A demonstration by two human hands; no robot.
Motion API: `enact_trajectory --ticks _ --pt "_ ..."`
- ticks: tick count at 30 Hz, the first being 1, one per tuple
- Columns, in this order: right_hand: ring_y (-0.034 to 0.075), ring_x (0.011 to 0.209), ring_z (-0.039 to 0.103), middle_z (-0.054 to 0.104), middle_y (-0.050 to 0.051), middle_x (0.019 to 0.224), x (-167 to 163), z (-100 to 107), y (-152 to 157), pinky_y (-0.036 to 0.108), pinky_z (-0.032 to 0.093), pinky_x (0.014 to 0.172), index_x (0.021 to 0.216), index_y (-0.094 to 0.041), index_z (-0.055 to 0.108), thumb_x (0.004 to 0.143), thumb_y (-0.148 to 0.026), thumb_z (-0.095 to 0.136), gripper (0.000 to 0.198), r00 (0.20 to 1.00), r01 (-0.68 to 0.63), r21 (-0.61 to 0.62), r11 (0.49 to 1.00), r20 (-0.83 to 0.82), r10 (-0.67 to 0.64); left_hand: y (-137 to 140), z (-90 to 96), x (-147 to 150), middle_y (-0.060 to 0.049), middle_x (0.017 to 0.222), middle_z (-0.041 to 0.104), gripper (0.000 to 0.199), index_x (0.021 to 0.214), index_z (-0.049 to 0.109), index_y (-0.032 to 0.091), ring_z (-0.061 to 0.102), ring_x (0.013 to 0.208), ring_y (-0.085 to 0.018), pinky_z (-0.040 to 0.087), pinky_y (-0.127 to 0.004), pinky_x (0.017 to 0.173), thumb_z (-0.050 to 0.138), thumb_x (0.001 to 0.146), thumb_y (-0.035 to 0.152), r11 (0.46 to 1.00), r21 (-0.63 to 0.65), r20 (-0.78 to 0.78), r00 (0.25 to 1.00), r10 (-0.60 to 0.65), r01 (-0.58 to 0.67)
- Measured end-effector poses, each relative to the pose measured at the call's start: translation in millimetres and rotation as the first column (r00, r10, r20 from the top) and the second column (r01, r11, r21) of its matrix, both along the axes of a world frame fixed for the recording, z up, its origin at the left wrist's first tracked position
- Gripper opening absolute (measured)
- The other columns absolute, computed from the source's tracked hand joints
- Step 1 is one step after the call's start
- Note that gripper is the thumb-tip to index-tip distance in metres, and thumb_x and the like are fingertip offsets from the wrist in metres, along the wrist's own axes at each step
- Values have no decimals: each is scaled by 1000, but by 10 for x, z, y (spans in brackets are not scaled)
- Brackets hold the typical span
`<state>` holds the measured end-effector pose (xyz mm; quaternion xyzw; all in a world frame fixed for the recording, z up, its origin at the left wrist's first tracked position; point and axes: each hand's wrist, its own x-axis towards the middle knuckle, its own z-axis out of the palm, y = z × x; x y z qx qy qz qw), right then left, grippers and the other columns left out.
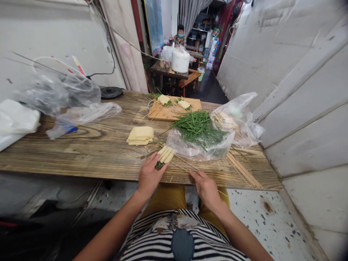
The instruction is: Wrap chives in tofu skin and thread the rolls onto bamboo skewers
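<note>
My left hand (151,172) is closed around a row of pale yellow tofu-skin rolls (165,154) with green chives inside, at the table's near edge. Thin wooden skewers (187,161) run from the rolls to the right. My right hand (204,185) pinches a skewer, whose end sticks out below the hand. Just behind the rolls lies a stack of flat tofu-skin sheets (140,135). Green chives (198,125) are heaped on an open clear plastic bag (187,150) to the right. How far the skewers pass into the rolls is hidden.
Finished-looking skewered rolls (164,99) rest on a wooden cutting board (174,113). Loose skewers (243,169) lie at the right, near another plastic bag (246,107). Plastic bags (78,90) crowd the left. A person (179,35) sits behind a white pot (180,61) in the background.
</note>
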<state>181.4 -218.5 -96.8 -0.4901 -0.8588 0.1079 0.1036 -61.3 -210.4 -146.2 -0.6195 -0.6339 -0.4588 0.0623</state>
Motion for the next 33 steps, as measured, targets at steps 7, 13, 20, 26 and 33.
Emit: enact_trajectory --ticks 7,13,20,26,33 --pt "16 85 65 68 8 100 -40 5 12 22 50 75 127 -20 63 90 -7 43 44 1000 5 -46 999 -13 -5 17 -5 -5 -13 111 71 33 107 69 15 67 103 -25 54 -41 93 69 82 36 1000 4 -28 1000 11 -11" --pt "15 87 64 68 8 99 -83 -15 35 21 50 77 127 -23 63 91 -9 43 44 999 0 -50 999 -50 -3 22 -20 -16 -14 109 72 30 106 69 15 68 101 -26 54 -42 92 68 83 34 999 29 -49 999 -12 14" --pt "16 83 66 68 10 101 -140 0 64 23 51 73 125 -16 64 94 -11 41 39 999 -13 -48 999 -31 12 -2 -15 -27 -14 112 70 25 106 70 17 67 103 -26 53 -43 93 64 87 32 998 18 -48 998 -51 52" --pt "15 78 65 69 8 94 -174 -52 100 22 51 71 122 -18 65 92 -8 42 39 998 -11 -5 1000 -57 11 -23 -13 -27 -11 109 72 20 103 72 20 68 103 -25 54 -43 93 64 87 30 997 -1 -10 997 -73 73" --pt "14 81 65 67 9 104 -239 -83 132 21 52 73 120 -19 66 92 -7 41 40 992 -21 -35 999 -123 16 -19 30 -30 -11 110 71 18 102 71 19 68 103 -24 55 -41 91 63 88 28 997 -9 -43 996 -73 72"
